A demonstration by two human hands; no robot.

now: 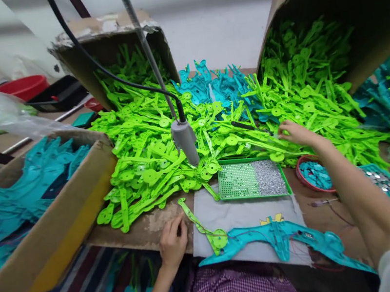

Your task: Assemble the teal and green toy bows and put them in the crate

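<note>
My left hand (174,242) rests at the table's front edge, fingers curled together. Its fingertips are close to a lime-green plastic arm (196,222); whether they touch it, or hold anything, is hidden. The arm's round end overlaps a long teal plastic part (279,236) with thin wires, lying on a grey cloth (205,208). Stretched forward, my right hand (294,132) is over the pile of lime-green pieces (150,143), its fingers pinched together. A small pale thing shows at the fingertips, too small to name. A dark-handled thin tool (243,125) lies just left of them.
A grey electric screwdriver (186,142) hangs above the pile. Behind the cloth lies a green tray of screws (274,176). A red bowl of teal pieces (316,175) stands under my right forearm. Cardboard boxes (90,170) hold teal and green parts.
</note>
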